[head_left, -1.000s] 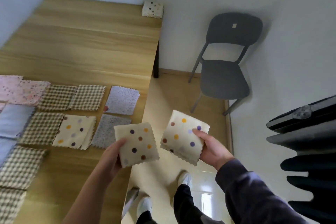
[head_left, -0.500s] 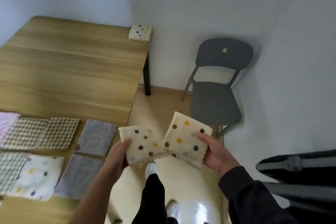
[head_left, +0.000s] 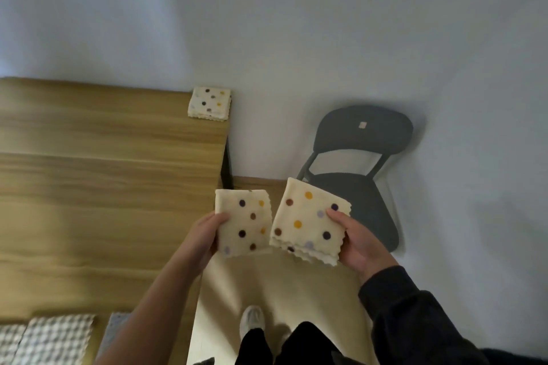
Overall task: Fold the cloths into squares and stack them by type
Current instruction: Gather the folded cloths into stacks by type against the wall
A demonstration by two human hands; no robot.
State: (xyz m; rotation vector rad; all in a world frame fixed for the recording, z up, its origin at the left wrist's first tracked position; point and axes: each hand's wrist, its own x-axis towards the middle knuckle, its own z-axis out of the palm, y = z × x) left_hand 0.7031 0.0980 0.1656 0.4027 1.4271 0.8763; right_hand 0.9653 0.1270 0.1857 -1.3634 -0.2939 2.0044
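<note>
Head view: a small dotted pile (head_left: 209, 103) already sits on the table's (head_left: 103, 187) far corner, upper middle of the frame, so that type's started. At centre, just off the table edge, the left hand (head_left: 207, 234) pinches one folded dotted cloth (head_left: 243, 225) by its left edge. The right hand (head_left: 355, 243) grips a thicker dotted bundle (head_left: 308, 222), thumb on top. The checked cloth (head_left: 56, 338) and grey cloth (head_left: 118, 323) at lower left look unstacked, so there's probably plenty left.

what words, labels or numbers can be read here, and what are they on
No readable text.
Small pale sticker on the backrest of the dark grey plastic chair: too small and blurred to read.
Cream polka-dot folded cloths in the left hand and right hand: dots only, no writing.
</note>
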